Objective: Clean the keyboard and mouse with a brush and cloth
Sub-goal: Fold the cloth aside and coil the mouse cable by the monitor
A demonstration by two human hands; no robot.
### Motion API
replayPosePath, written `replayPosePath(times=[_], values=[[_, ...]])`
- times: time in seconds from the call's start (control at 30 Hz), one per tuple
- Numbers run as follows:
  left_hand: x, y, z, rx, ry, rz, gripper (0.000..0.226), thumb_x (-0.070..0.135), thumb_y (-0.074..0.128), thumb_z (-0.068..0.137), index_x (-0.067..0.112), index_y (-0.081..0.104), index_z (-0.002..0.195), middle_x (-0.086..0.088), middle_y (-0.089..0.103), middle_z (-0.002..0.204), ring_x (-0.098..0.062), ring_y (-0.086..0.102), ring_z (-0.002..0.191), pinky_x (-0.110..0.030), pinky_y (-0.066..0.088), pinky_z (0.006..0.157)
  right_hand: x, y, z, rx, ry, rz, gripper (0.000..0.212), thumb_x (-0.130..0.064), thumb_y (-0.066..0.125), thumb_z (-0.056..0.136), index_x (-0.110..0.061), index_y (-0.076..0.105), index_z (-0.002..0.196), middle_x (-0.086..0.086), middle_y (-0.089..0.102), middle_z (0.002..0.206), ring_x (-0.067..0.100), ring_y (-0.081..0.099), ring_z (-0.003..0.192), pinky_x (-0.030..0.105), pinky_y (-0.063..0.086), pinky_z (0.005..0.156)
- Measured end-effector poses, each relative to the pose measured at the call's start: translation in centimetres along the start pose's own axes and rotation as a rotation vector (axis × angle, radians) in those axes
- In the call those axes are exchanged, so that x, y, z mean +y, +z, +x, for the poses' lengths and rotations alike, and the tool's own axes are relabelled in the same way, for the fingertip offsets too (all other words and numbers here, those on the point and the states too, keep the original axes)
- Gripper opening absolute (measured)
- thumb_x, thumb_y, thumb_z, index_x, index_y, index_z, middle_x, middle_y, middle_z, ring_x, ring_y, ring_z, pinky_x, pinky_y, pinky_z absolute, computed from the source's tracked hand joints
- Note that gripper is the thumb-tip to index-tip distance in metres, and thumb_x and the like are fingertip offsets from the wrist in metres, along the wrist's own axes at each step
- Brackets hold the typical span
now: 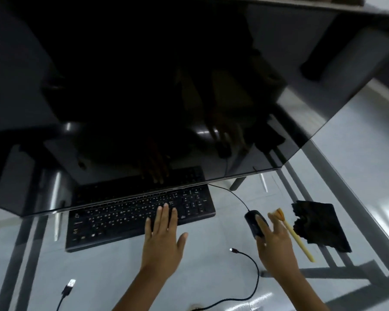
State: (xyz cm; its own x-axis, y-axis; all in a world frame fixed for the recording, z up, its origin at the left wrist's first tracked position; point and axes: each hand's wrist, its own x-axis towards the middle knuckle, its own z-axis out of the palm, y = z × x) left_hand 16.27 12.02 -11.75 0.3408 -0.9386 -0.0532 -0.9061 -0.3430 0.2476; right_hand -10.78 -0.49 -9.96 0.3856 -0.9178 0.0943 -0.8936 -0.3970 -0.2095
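I look down at a glass bench (211,261) with a large dark monitor (144,97) tilted over its far side. My left hand (164,239) lies flat and open, fingers spread, with the fingertips resting on the right-hand keys of the black keyboard (121,218), which sits partly under the monitor's lower edge. My right hand (275,243) is also open and holds nothing; its fingers reach over the near end of the black wired mouse (255,223), which lies just right of the keyboard, and appear to touch it. The brush (294,234), pale yellow with a tufted head pointing away from me, lies on the bench just right of that hand, its handle running toward me. The dark crumpled cloth (319,225) lies just beyond the brush, farther right. Two loose black cables (252,286) trail across the near part of the bench. As I judge it, neither tool is taken up yet, so the step is to get the brush in my right grip. To do it well I would close on the handle near its middle, keep the left hand steadying the keyboard, and sweep the bristles along the key rows toward one edge, away from the mouse cable
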Motion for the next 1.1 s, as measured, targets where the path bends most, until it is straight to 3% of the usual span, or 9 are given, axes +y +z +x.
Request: replayPosePath(times=[0.23,0.43,0.6,0.9,1.0,1.1], values=[[3.1,1.1,3.3,-0.022,0.088,0.075,0.068,0.051,0.031,0.092,0.009,0.039,0.144,-0.014,0.030,0.155,-0.027,0.025,0.143,-0.050,0.018,0.110,-0.8,0.5,3.1,0.011,-0.127,0.084,0.061,-0.001,0.080,0.069,-0.017,0.060,0.125,0.011,0.054,0.126,0.033,0.056,0.101,0.040,0.054,0.083],[3.5,1.7,4.6,-0.016,0.083,0.109,0.068,0.052,0.016,0.098,0.007,0.038,0.145,-0.014,0.031,0.154,-0.028,0.027,0.143,-0.050,0.017,0.112,-0.1,0.1,8.7,0.000,-0.037,0.048,0.054,-0.007,0.079,0.073,-0.015,0.061,0.124,0.013,0.057,0.123,0.035,0.059,0.099,0.041,0.057,0.073],[3.4,2.1,4.2,0.007,0.088,0.095,0.067,0.049,0.026,0.096,0.009,0.029,0.149,-0.011,0.023,0.158,-0.027,0.021,0.146,-0.049,0.015,0.114,0.6,0.1,11.9,-0.049,-0.031,0.072,0.050,-0.009,0.068,0.085,-0.012,0.055,0.133,0.018,0.049,0.134,0.038,0.051,0.109,0.047,0.051,0.091],[3.0,1.9,4.3,0.016,0.123,0.094,0.066,0.049,0.026,0.097,0.011,0.024,0.150,-0.008,0.020,0.159,-0.023,0.015,0.147,-0.046,0.014,0.114,0.2,0.2,12.4,-0.011,-0.042,0.060,0.052,-0.014,0.071,0.083,-0.012,0.054,0.133,0.019,0.051,0.133,0.038,0.051,0.114,0.051,0.051,0.092],[2.4,1.3,4.4,0.013,0.135,0.099,0.065,0.048,0.028,0.096,0.008,0.029,0.148,-0.007,0.026,0.157,-0.020,0.018,0.146,-0.042,0.009,0.114,-1.0,-0.4,11.2,0.017,-0.038,0.096,0.048,-0.015,0.071,0.084,-0.009,0.056,0.130,0.018,0.052,0.131,0.037,0.051,0.116,0.049,0.049,0.096],[1.4,0.0,4.0,0.046,0.117,0.081,0.063,0.046,0.030,0.095,0.007,0.040,0.143,-0.008,0.036,0.153,-0.021,0.027,0.143,-0.041,0.011,0.117,-4.1,-0.9,9.4,0.004,-0.163,0.143,0.048,-0.013,0.074,0.081,-0.006,0.059,0.127,0.020,0.055,0.125,0.038,0.056,0.110,0.048,0.053,0.090]])
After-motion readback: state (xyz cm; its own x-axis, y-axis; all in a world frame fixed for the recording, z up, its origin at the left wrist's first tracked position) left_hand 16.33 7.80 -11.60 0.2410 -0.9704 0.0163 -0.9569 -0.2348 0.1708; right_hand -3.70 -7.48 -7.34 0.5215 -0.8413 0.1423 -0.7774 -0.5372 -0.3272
